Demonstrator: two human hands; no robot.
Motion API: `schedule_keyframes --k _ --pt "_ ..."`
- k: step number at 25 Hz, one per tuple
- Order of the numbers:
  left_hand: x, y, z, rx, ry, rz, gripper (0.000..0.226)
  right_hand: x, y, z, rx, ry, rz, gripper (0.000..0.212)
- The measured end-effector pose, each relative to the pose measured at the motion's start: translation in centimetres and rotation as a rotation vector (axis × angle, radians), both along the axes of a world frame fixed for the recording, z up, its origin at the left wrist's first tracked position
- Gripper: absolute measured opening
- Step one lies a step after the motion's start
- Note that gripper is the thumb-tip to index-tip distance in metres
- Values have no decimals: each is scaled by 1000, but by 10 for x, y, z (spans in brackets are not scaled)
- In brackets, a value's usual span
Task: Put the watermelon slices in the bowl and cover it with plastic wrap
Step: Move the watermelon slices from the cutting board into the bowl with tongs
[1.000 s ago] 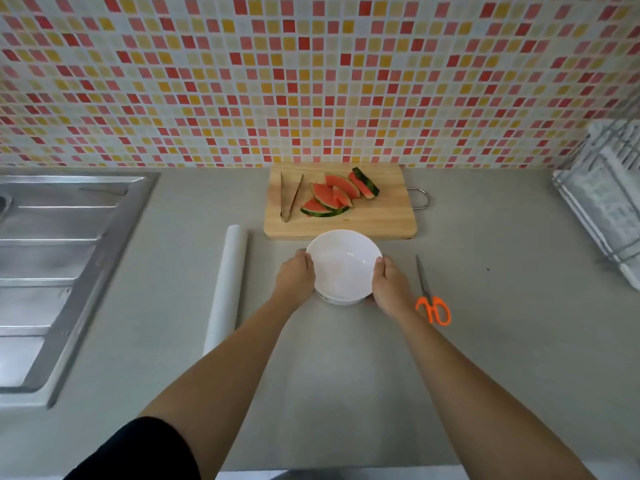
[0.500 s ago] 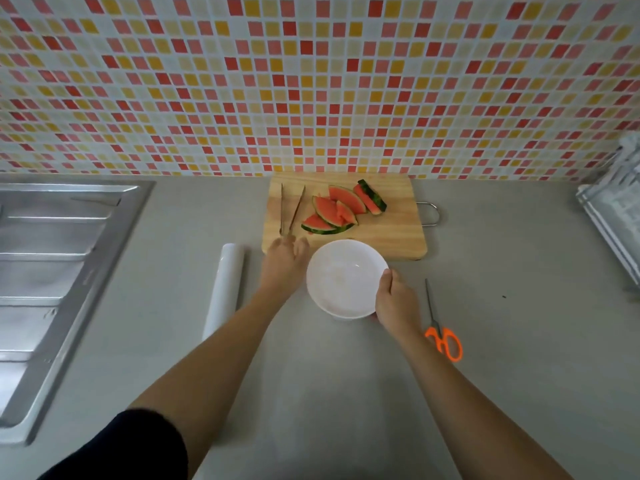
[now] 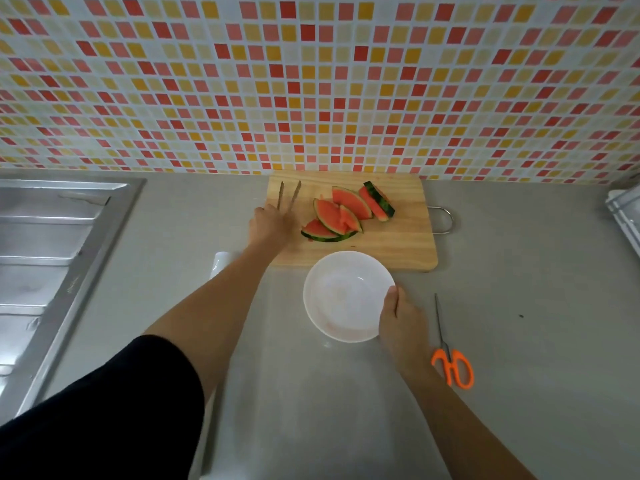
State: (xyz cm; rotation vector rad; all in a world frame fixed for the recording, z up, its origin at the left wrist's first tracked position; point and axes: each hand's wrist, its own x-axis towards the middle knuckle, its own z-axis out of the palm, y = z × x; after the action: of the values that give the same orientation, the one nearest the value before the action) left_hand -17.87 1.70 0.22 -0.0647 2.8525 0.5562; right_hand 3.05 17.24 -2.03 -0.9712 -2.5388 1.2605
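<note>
- We're barely out of the gate: all the watermelon slices (image 3: 346,213) sit piled on the cutting board (image 3: 398,244), and the bowl (image 3: 341,299) is empty.
- The bowl is on the counter (image 3: 519,271) just in front of the board. Our right hand (image 3: 401,322) holds it by the near right rim, thumb over the edge.
- Our left hand (image 3: 273,225) is on the near end of the tongs (image 3: 294,197) at the board's left side. Honestly, we can't tell if the fingers grip them or just touch.
- The plastic wrap roll (image 3: 221,261) lies left of the bowl, mostly hidden under our left arm. The scissors (image 3: 452,365) lie to the right, untouched.
- Left to do, by our reckoning: pretty much everything. Slices go in, then the wrap goes on.
</note>
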Motion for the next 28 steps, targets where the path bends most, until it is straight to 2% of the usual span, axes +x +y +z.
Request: schedule_keyframes --k 4,6,9,12,19,23,28 --pt "-3 -16 17 469 -139 126 31 1 1 1 -20 -6 25 29" --pt "-4 -28 28 573 -251 123 41 1 1 1 -9 -1 26 29" --pt "-13 -46 36 488 -318 21 46 2 1 1 2 3 27 29" --pt "-22 -50 36 443 -380 -5 41 2 0 1 5 0 18 29" --pt "-24 -27 27 498 -463 26 29 1 -2 1 -9 -6 -17 28" --pt "-23 -21 31 514 -423 17 23 1 -2 0 1 9 -13 26" --pt "-30 -27 46 443 -370 48 29 1 -2 -1 -8 9 -20 28"
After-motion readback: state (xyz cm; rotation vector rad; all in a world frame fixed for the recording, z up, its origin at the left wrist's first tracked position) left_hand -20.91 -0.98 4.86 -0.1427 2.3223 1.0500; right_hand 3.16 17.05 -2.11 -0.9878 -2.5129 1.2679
